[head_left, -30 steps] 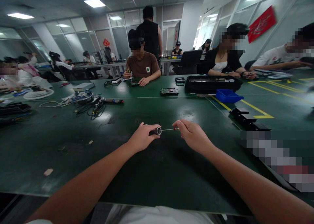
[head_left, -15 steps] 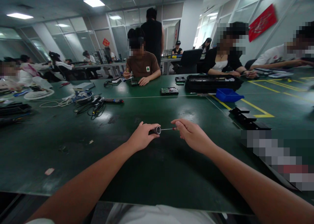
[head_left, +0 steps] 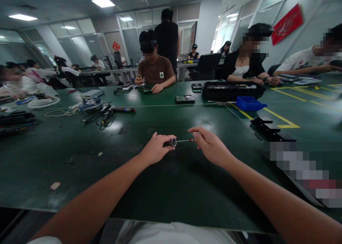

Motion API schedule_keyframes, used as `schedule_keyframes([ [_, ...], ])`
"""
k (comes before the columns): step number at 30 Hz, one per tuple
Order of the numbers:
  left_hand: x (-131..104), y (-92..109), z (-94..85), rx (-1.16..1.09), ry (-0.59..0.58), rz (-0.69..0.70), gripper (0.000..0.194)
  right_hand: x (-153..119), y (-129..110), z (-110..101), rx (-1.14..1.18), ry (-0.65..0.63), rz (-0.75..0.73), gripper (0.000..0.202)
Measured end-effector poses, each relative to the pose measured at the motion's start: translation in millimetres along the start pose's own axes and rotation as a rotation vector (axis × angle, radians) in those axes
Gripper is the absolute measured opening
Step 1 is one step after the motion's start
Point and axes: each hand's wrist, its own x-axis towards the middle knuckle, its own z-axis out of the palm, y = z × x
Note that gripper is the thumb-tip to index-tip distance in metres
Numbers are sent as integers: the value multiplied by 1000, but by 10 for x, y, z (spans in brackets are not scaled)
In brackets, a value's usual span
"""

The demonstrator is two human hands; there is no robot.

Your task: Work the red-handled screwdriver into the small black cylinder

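Note:
My left hand (head_left: 155,148) is wrapped around a dark cylindrical part (head_left: 172,142), whose round, silvery-rimmed end faces right between thumb and fingers. The rest of the part is hidden in the palm. Opposite it, my right hand (head_left: 210,144) grips the red handle of a thin screwdriver (head_left: 187,140). The metal shaft points left, and its tip reaches the open end of the cylinder; whether it touches inside I cannot tell. Both hands are held low over the green table (head_left: 165,194).
Beyond my hands lie a hard drive (head_left: 185,99), a black casing (head_left: 232,91) and a blue tray (head_left: 249,104). Cables and a pen-like tool (head_left: 123,109) are at left, black brackets (head_left: 272,128) at right. A person in brown (head_left: 160,71) works across the table.
The picture has shifted very slightly. Both hands keep almost the same pose; the fingers of my right hand have moved a little on the screwdriver handle.

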Motion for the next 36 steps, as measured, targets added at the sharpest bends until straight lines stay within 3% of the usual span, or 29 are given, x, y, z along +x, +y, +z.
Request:
schedule_keyframes([
  [7,5,19,-19,13,-3,-14,38,-15,45,35,119,41,-109,35],
  [13,6,-1,-8,23,-4,-19,40,-5,31,22,50,-7,26,36],
  [20,3,19,-47,36,17,-47,36,4,17,71,218,62,-30,23],
  [25,-3,67,-81,72,43,120,40,94,125,105,665,116,248,34],
  [28,9,57,-86,127,28,128,41,136,189,122,728,167,334,31],
  [32,21,14,-75,146,-15,70,42,137,205,150,701,225,321,27],
  [36,17,6,-61,164,-10,75,42,118,185,165,674,241,218,28],
])
